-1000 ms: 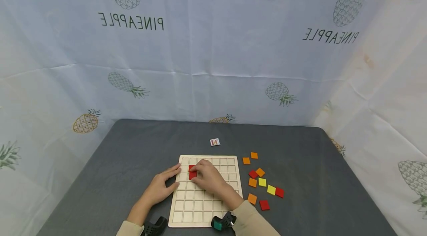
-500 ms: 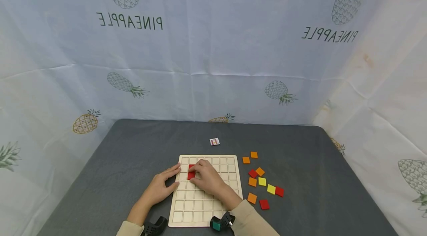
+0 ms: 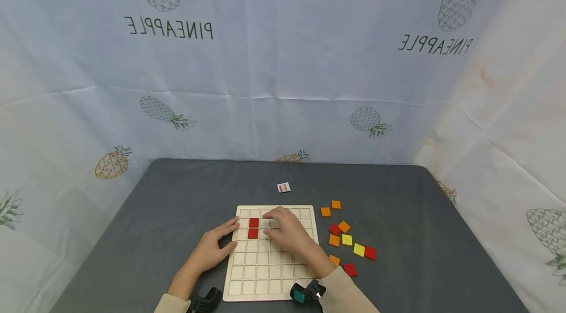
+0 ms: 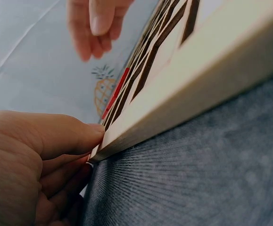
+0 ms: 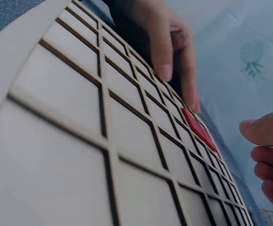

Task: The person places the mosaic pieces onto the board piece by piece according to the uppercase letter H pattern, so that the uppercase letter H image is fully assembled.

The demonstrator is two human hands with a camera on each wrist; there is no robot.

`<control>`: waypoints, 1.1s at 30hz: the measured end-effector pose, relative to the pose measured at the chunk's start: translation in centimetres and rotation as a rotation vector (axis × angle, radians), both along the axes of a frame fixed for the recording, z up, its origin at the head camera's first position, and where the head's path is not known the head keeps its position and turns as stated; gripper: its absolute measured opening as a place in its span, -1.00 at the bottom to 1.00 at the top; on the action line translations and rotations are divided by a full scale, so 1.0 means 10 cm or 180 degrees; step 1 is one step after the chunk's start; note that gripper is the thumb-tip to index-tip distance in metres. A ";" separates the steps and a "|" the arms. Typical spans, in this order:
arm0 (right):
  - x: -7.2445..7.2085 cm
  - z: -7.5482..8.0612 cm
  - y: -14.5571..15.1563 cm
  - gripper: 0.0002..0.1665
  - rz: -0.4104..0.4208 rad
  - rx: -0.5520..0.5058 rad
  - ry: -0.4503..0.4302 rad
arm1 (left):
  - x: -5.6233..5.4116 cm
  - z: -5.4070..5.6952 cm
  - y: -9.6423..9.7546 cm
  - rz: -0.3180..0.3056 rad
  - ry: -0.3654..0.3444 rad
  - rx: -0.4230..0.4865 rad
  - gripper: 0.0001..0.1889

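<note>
A pale wooden grid board (image 3: 249, 272) lies on the table. Two red square tiles, a farther one (image 3: 254, 222) and a nearer one (image 3: 253, 233), sit in adjoining cells near its upper left. My left hand (image 3: 213, 249) touches the board's left edge with thumb and fingertips spread apart. Just right of the red tiles, my right hand (image 3: 289, 232) hovers over the board, holding nothing. In the right wrist view its thumb and fingers (image 5: 270, 174) are apart, and the red tiles (image 5: 200, 129) lie within the grid.
Loose orange (image 3: 325, 212), yellow (image 3: 347, 240) and red tiles (image 3: 350, 270) lie right of the board on the dark table (image 3: 420, 234). A small printed card (image 3: 284, 187) lies behind the board. A pineapple-print cloth (image 3: 274, 67) hangs beyond the table.
My right hand has let go of the red tiles and moved right and up, leaving both in full view. The tiles shifted slightly left earlier. My left hand stays at the board's edge.
</note>
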State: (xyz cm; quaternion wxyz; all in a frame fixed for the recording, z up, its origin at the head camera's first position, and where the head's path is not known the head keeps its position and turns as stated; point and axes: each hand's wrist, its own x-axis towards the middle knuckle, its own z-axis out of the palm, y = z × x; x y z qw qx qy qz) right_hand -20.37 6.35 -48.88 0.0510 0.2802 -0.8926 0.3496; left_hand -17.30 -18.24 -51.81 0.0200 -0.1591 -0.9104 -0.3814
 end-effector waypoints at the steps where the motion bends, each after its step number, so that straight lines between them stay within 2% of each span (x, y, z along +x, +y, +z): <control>1: 0.00 0.01 0.05 -0.64 -0.0010 -0.0019 0.0007 | 0.00 0.00 0.00 0.0003 -0.0007 0.0007 -0.47; 6: 0.03 0.04 0.36 -0.61 -0.0110 -0.0096 0.0010 | -0.01 0.00 -0.01 -0.0023 0.0071 -0.0006 -0.47; 10: 0.07 0.01 0.65 -0.59 -0.0272 -0.0135 -0.0103 | 0.00 -0.01 -0.01 -0.0032 0.0108 -0.0003 -0.48; 15: 0.12 -0.07 1.03 -0.58 -0.0533 -0.0049 -0.0152 | -0.01 -0.01 -0.01 -0.0048 0.0098 -0.0012 -0.47; 19: 0.13 -0.12 1.29 -0.59 -0.0710 0.0079 -0.0071 | 0.00 -0.02 -0.01 -0.0041 0.0119 -0.0029 -0.47; 25: 0.14 -0.15 1.56 -0.62 -0.0674 0.0119 0.0001 | 0.00 -0.03 -0.01 -0.0017 0.0122 -0.0008 -0.48; 33: 0.12 -0.18 1.66 -0.58 -0.0561 0.0286 -0.0210 | 0.00 -0.03 -0.01 -0.0025 0.0121 0.0000 -0.48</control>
